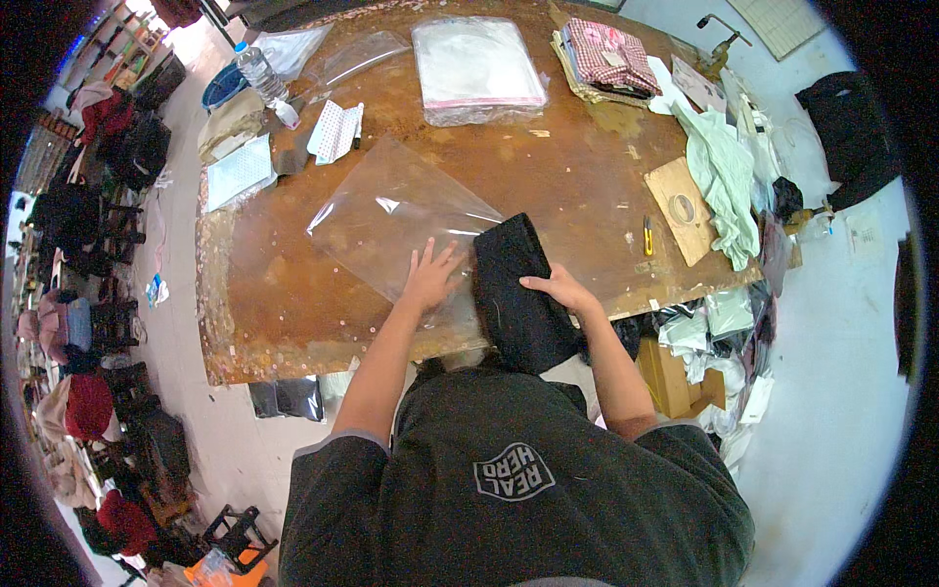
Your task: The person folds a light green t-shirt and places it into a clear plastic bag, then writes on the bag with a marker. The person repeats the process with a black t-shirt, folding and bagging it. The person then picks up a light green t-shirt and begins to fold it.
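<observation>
My left hand (pixel 433 277) rests with its fingers spread on a clear plastic bag (pixel 396 198), which lies flat and turned diagonally on the wooden table (pixel 286 293). Folded black cloth (pixel 517 293) is gripped in my right hand (pixel 563 287), thumb on top and the other fingers hidden beneath. This cloth bundle is long and tilted, its far end beside the bag's right corner and its near end reaching past the table's front edge. Whether any of it lies inside the bag, I cannot tell.
At the back sit a stack of clear plastic bags (pixel 477 66) and folded checked cloth (pixel 609 55). A yellow cutter (pixel 648 236), a tape roll (pixel 682 209) on a board and pale green fabric (pixel 722 176) lie right. A water bottle (pixel 260 73) stands back left.
</observation>
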Available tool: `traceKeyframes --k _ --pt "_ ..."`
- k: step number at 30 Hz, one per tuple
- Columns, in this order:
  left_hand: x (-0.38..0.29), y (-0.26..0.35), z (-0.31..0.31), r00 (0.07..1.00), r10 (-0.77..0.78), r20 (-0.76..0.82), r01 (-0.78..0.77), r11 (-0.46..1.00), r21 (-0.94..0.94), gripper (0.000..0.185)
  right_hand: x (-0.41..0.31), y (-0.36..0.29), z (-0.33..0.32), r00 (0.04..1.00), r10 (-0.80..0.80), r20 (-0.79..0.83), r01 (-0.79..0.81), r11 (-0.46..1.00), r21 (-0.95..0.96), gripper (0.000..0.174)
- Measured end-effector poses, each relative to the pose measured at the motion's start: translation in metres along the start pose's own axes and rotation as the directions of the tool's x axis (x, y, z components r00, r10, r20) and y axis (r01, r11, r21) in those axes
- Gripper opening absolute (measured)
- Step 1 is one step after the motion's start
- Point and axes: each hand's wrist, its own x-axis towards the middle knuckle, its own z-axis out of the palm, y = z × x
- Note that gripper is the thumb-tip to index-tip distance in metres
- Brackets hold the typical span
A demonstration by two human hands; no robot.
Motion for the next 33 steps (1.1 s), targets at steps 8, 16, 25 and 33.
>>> traceKeyframes --k 8,16,25,33 --pt "-0.028 0.061 -0.014 0.87 -0.492 -0.029 0.429 0.785 -0.447 0.034 0.04 0.01 0.008 0.992 -0.066 -0.111 0.08 0.989 0.122 0.042" --pt "-0.05 0.042 -0.011 0.937 -0.295 -0.186 0.326 0.93 0.169 0.028 0.067 0.019 0.013 0.986 -0.147 -0.081 0.16 0.97 0.183 0.039" --pt "-0.035 0.007 0.005 0.987 -0.105 -0.125 0.108 0.994 0.018 0.042 0.047 0.019 -0.002 0.97 -0.161 -0.181 0.174 0.983 0.054 0.037" --pt "-0.007 0.005 0.045 0.999 0.038 -0.007 -0.036 0.986 0.163 0.05 0.006 0.022 -0.007 0.899 -0.282 -0.335 0.155 0.92 -0.359 0.036"
